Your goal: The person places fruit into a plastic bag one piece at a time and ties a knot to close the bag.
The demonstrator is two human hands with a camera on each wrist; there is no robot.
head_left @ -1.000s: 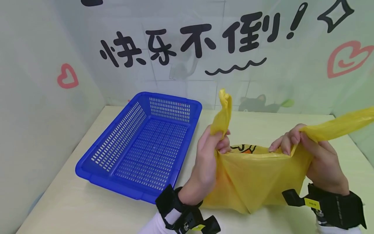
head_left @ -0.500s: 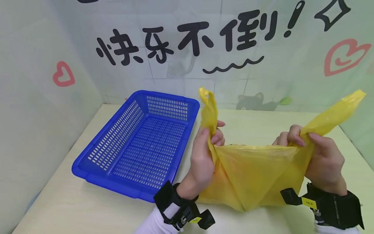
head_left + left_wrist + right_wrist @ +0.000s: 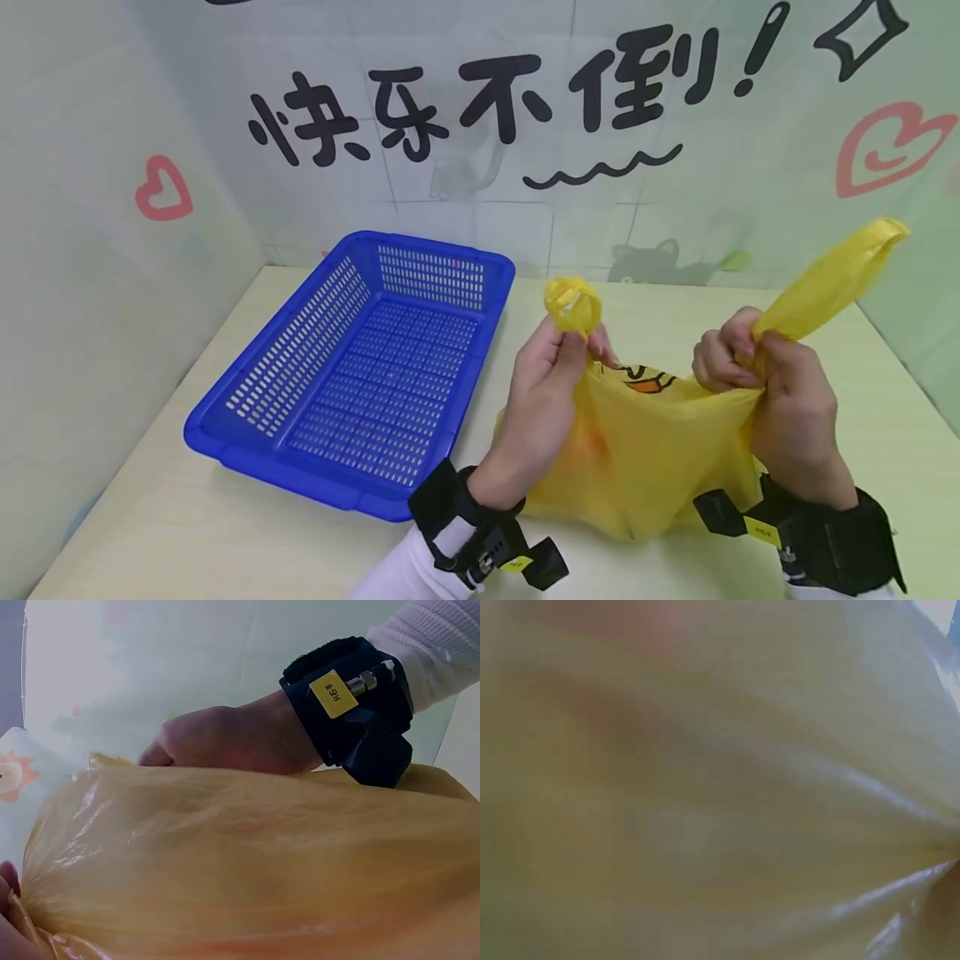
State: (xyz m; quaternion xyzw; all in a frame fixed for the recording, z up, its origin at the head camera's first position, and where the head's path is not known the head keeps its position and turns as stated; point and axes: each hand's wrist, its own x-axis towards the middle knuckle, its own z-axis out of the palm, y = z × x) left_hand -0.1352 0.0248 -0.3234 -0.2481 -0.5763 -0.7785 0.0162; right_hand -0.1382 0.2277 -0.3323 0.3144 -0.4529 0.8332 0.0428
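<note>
A yellow plastic bag [image 3: 652, 450] sits on the table with its top edge stretched between both hands. My left hand [image 3: 543, 404] pinches the left handle between thumb and fingers, and the handle's end loops up above them. The right hand [image 3: 780, 392] grips the twisted right handle, whose free end points up and to the right. An orange tint shows through the bag's lower left part; what lies inside is hidden. In the left wrist view the bag [image 3: 255, 862] fills the lower half, with the right hand [image 3: 232, 739] behind it. Creased film of the bag [image 3: 705, 825] fills the right wrist view.
A blue plastic basket [image 3: 390, 375] with slotted walls stands to the left of the bag, its bottom showing. The pale table [image 3: 187, 533] meets a printed wall sheet [image 3: 465, 225] at the back and on both sides.
The right hand has moved left, bringing the two handles closer together. The left handle's end has dropped into a loop above the left hand. Printed orange and black on the bag's far side shows again.
</note>
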